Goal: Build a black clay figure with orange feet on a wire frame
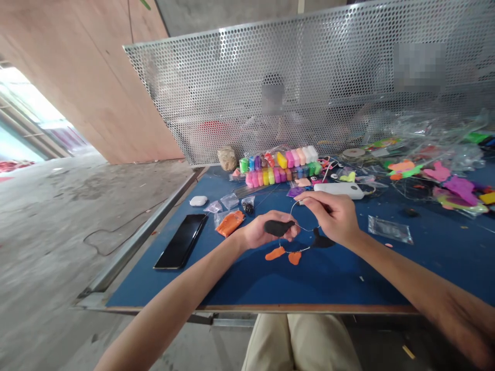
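My left hand [263,233] is closed around a black clay piece [279,227] above the blue table [317,281]. My right hand [332,214] pinches a thin wire [296,206] that loops from its fingers down past the black piece. Two orange clay pieces [284,254] hang on the wire just below my hands. Another black clay piece [323,240] lies under my right hand, partly hidden by it.
A black phone [181,240] and an orange clay bag [229,223] lie to the left. A pack of coloured clay sticks [282,166], a white device [340,190], small plastic bags [390,229] and clay scraps [444,180] crowd the back. A perforated metal panel [309,82] stands behind.
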A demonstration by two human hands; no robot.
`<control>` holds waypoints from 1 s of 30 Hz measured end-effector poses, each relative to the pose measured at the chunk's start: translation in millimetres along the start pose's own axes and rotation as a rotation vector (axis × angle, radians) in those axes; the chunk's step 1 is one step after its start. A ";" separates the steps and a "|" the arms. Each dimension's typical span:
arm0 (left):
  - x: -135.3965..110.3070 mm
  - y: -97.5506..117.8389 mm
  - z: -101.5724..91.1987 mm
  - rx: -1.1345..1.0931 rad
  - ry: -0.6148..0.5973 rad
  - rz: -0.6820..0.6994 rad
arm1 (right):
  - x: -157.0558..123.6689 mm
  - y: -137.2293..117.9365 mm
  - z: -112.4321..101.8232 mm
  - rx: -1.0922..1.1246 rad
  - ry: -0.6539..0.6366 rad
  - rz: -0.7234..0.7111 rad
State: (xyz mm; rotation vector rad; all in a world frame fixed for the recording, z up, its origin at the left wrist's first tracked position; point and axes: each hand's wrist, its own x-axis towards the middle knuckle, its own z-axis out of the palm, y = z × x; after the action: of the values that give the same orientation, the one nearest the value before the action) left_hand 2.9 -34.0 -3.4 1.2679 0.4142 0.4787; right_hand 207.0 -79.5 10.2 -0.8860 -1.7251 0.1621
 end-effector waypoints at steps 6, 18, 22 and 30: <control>-2.2 0.1 -0.2 0.000 -0.043 0.016 | -2.9 0.0 0.4 0.131 -0.016 0.059; -2.5 4.1 -5.0 -0.203 0.081 0.246 | 8.9 58.8 -4.1 0.482 -0.379 0.374; -0.4 -1.6 -7.0 -0.059 0.150 0.199 | 5.1 65.4 5.6 0.552 -0.301 0.434; -5.0 -0.7 -7.1 0.045 0.073 0.196 | -0.1 67.4 -2.6 0.742 -0.482 0.413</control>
State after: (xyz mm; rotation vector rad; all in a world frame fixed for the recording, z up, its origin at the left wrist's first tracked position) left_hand -5.0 -31.3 -5.8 1.3435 0.3654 0.6865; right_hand 241.2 -32.7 -24.4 -0.6465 -1.6784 1.2894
